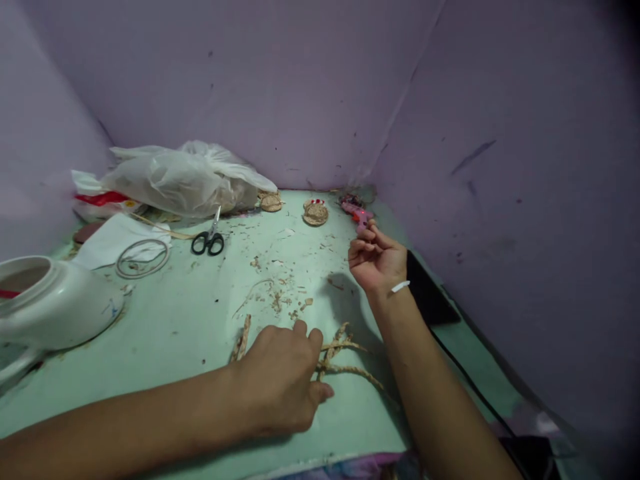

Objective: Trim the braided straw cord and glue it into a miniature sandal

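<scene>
My right hand (pixel 377 259) is raised at the far right, palm partly turned up, with its fingers curled at the handle of a small pink glue gun (pixel 363 219). A red light and an orange-red trigger show on the gun. Low in the middle, my left hand (pixel 287 377) is closed over braided straw cords (pixel 345 360), its thumb pointing right. The cords come out past its fingers to the right in a loose tangle, and a short braided piece (pixel 243 338) sticks up behind it. What lies under the fingers is hidden.
Black-handled scissors (pixel 207 243), a ring of wire (pixel 143 259), a knotted plastic bag (pixel 185 177) and a white pot-like vessel (pixel 65 303) stand leftward. Two round woven pieces, one nearer (pixel 315 213), lie at the back. Straw scraps (pixel 280 297) litter the table. A dark flat object (pixel 427 293) lies right.
</scene>
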`<state>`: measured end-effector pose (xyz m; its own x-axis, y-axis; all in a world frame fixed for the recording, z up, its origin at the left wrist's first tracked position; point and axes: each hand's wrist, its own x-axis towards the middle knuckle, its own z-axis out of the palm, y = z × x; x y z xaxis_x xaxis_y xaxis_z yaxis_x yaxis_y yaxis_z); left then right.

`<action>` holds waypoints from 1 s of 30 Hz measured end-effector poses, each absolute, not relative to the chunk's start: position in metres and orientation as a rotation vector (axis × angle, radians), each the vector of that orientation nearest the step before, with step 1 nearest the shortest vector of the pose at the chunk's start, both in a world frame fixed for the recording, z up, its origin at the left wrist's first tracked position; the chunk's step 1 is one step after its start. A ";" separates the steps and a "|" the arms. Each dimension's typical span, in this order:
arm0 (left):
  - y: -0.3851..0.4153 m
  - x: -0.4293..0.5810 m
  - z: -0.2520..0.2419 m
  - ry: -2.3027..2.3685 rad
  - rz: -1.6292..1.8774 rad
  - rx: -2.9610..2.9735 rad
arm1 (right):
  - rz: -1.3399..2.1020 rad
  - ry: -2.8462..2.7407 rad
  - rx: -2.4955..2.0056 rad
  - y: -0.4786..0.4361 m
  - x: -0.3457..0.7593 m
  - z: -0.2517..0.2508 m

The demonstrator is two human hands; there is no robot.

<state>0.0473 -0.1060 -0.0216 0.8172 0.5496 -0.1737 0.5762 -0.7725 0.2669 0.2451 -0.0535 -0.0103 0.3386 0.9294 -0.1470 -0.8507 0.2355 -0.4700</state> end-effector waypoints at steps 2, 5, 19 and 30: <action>-0.111 0.048 -0.027 0.853 -0.143 2.721 | 1.228 -0.187 -0.544 -0.053 0.243 -0.010; -0.113 0.049 -0.029 0.806 -0.183 2.744 | 1.232 -0.208 -0.582 -0.054 0.239 -0.009; -0.016 0.012 0.037 1.612 0.251 2.813 | 1.666 -0.859 -1.114 -0.066 0.195 -0.013; 0.052 -0.062 0.063 2.185 1.140 2.220 | 1.959 -1.294 -0.950 -0.120 0.223 0.011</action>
<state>-0.0623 0.0520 0.0635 -0.0955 0.8152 0.5712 0.9349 -0.1236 0.3326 0.2226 -0.1202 0.0105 -0.5643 0.7911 -0.2360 -0.0932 -0.3451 -0.9339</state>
